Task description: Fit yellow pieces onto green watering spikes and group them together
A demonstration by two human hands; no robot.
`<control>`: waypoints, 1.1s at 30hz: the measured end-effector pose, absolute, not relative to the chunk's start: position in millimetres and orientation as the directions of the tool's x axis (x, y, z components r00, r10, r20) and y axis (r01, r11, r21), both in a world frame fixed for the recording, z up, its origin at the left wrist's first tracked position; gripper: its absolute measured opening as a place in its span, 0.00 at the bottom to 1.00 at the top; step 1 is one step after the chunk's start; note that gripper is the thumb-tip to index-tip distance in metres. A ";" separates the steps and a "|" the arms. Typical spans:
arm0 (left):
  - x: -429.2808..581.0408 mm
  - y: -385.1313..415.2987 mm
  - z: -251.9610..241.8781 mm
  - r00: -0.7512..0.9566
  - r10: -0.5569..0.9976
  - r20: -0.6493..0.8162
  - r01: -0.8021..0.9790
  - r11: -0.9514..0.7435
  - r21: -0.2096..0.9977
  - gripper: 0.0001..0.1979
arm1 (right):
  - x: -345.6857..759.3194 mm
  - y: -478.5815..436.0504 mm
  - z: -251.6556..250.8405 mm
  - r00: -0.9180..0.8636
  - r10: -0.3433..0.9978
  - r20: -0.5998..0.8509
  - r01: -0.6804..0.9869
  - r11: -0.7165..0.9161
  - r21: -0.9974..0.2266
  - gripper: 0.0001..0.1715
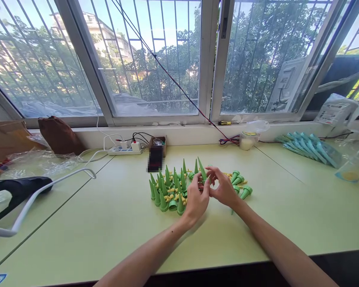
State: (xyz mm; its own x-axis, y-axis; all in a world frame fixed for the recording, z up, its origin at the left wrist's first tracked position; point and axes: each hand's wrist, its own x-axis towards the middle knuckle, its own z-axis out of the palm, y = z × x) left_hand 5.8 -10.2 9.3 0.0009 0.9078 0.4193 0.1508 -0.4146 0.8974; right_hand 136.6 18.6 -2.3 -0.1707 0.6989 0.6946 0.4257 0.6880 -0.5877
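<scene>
My left forearm (155, 249), at seven o'clock in my view, was bare and slender, narrowing to a slim wrist (189, 220), with one small, round, dark spot (172, 231) close to it. My right forearm (269, 237), between four and five o'clock, was bare too and tapered likewise. My left hand (197, 201) and right hand (225, 189) were ungloved, slim-fingered.
</scene>
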 end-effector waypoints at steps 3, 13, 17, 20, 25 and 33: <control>5.8 -8.5 7.8 -0.013 0.904 0.428 0.112 -0.424 0.899 0.12 | 140.8 16.0 2.3 -0.246 0.712 0.658 0.417 0.690 -0.591 0.31; 4.9 -6.8 7.0 -0.022 0.943 0.332 0.034 -0.331 0.943 0.17 | 166.3 40.8 0.7 -0.064 0.756 0.652 0.559 0.568 -0.604 0.08; 4.4 -6.6 6.3 -0.002 0.946 0.325 0.035 -0.324 0.945 0.17 | 172.2 51.0 -8.7 -0.127 0.806 0.578 0.682 0.494 -0.539 0.06; 4.8 -5.3 3.9 0.015 0.947 0.321 0.046 -0.321 0.946 0.16 | 173.8 52.4 -12.5 -0.168 0.843 0.510 0.758 0.442 -0.480 0.07; 6.1 -5.4 3.0 0.015 0.944 0.329 0.043 -0.329 0.943 0.15 | 176.1 52.4 -13.3 -0.173 0.901 0.398 0.837 0.348 -0.423 0.11; 8.0 -9.0 2.9 0.045 0.934 0.355 0.053 -0.357 0.933 0.13 | 195.3 48.5 0.0 -0.362 0.899 0.248 0.680 0.437 -0.590 0.08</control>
State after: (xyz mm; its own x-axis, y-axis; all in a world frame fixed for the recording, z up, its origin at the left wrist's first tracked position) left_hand 8.0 -9.0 2.9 0.0447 0.9338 0.3550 0.0526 -0.3571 0.9326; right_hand 195.3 48.5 0.0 -0.3617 0.8986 0.2485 0.6795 0.4366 -0.5896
